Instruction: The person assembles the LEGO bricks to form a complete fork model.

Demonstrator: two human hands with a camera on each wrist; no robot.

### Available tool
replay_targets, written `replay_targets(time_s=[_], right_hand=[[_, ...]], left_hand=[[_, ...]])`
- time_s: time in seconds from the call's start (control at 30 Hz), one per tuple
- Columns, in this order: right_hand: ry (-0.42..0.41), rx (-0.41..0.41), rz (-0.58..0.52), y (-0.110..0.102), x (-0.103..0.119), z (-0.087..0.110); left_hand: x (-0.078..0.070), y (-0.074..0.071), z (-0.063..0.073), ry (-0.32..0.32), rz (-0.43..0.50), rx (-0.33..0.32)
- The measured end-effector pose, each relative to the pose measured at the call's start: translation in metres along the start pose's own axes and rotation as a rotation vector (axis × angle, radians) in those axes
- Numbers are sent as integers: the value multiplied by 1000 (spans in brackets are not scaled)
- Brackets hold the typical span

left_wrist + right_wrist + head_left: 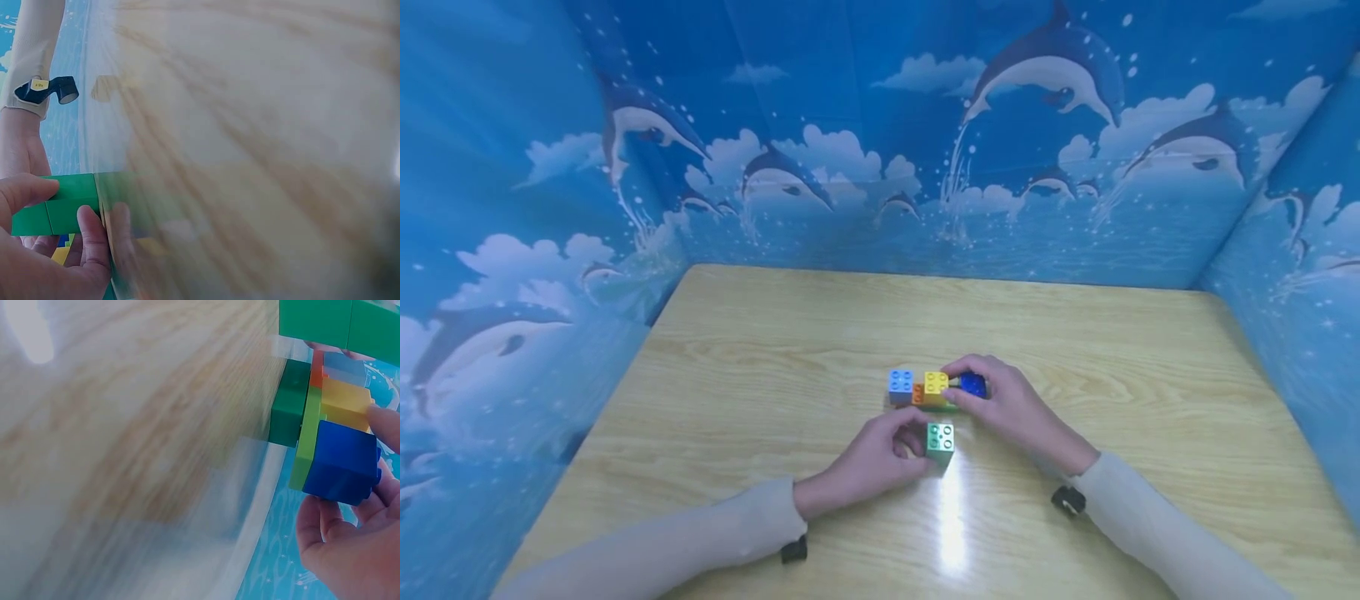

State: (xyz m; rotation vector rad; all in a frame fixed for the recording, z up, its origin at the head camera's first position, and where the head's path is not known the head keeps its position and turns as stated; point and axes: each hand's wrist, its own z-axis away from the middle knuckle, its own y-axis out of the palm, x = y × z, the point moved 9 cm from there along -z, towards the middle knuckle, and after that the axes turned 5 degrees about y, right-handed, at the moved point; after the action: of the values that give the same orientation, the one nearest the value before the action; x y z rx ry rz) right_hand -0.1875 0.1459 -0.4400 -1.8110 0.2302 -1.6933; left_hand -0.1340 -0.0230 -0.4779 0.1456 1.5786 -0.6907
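My left hand (880, 457) grips a stack of two green toy building blocks (940, 446), thumb on one side and fingertips on the other, as the left wrist view shows. Just beyond it lies a joined row of blocks: light blue (901, 386), orange (918, 394), yellow (936, 384) and dark blue (973, 385). In the right wrist view a lime green piece (305, 447) runs beneath them, with a dark green block (290, 403) under that. At the row's right end, my right hand (1009, 402) holds it round the yellow and dark blue blocks.
A wood-grain table (790, 333) lies under everything, with a bright glare spot near its front. Dolphin-print cloth (865, 125) hangs along the back and both sides. Small black devices sit at the left cuff (793, 548) and right cuff (1067, 500).
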Motion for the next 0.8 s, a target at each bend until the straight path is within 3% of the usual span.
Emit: replay_targets(time_s=[0.2, 0.37, 0.57, 0.7, 0.8], right_hand=[[6, -9, -5, 0, -1, -1], [0, -7, 13, 0, 0, 3], [14, -12, 48, -6, -4, 7], [18, -37, 49, -20, -11, 14], [43, -19, 37, -26, -19, 17]], left_hand=[[-2, -1, 0, 18, -24, 27], [1, -11, 10, 22, -80, 29], [8, -46, 18, -40, -124, -108], [11, -67, 9, -46, -80, -202], [13, -74, -1, -34, -38, -216]])
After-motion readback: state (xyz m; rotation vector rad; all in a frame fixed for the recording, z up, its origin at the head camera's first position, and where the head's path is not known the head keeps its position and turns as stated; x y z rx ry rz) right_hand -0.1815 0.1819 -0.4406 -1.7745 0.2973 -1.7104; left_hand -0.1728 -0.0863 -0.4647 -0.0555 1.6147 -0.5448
